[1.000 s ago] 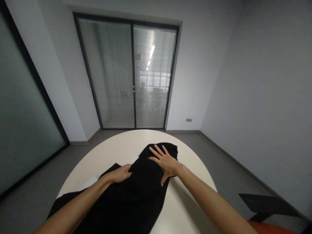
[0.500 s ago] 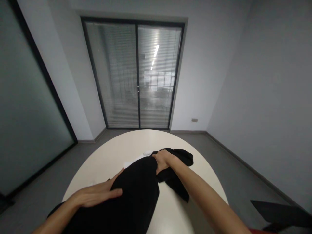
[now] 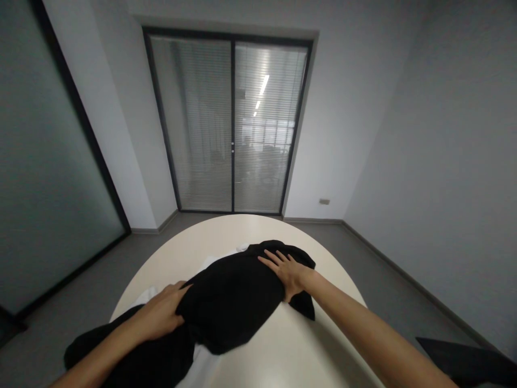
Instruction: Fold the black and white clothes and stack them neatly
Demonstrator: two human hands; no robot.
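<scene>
A black garment [image 3: 236, 302] lies bunched across the round table, its lower part reaching off toward the bottom left. White cloth [image 3: 202, 366] peeks out from under it at several edges. On the garment's left part, my left hand [image 3: 163, 312] is closed, its fingertips tucked into the black fabric. Toward the other end, my right hand [image 3: 287, 272] rests with fingers spread flat over the garment. A black flap hangs out beyond my right wrist. The garment's exact kind cannot be made out.
The round cream table [image 3: 291, 355] carries the cloth. Behind it stands a glazed door with blinds [image 3: 230, 129], and a frosted glass panel [image 3: 52, 178] is on the left. A dark flat object [image 3: 464, 358] sits at the lower right.
My right hand has gone from gripping the fabric to lying spread on it. My left hand has closed on the cloth. The garment's near edge has moved up, baring white cloth below.
</scene>
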